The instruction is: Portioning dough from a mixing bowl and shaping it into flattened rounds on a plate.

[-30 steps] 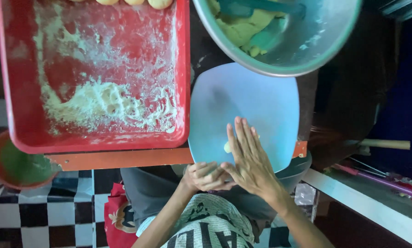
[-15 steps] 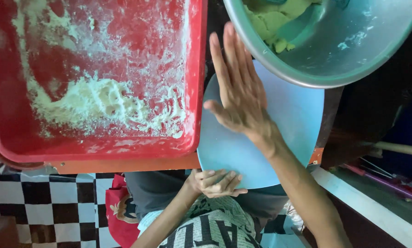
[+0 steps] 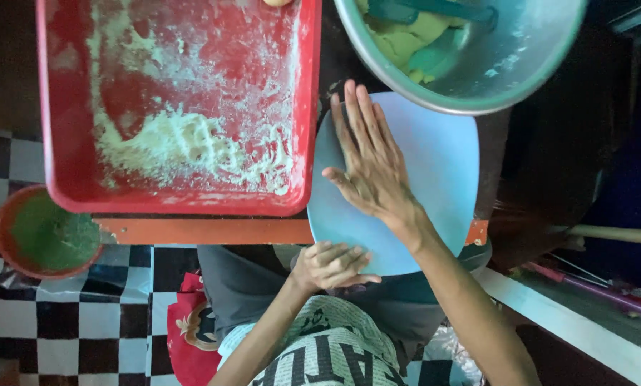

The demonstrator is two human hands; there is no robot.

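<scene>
My right hand (image 3: 370, 168) lies flat, palm down, on a pale blue plate (image 3: 442, 171), with the fingers stretched toward the far rim. Anything under the palm is hidden. My left hand (image 3: 329, 266) curls its fingers over the plate's near edge, above my lap. A red tray (image 3: 306, 107) dusted with pale flour (image 3: 191, 146) sits just left of the plate. A metal bowl (image 3: 520, 64) at the top right holds yellow dough (image 3: 406, 39) and a teal spatula (image 3: 435, 14).
A small red bowl with green contents (image 3: 48, 232) stands on the black-and-white checkered floor (image 3: 63, 322) at the left. An orange table edge (image 3: 206, 230) runs under the tray. A wooden stick (image 3: 606, 234) pokes in from the right.
My right hand slid forward from the plate's near edge to its far side, then drew back to the middle. The left hand stayed at the near rim.
</scene>
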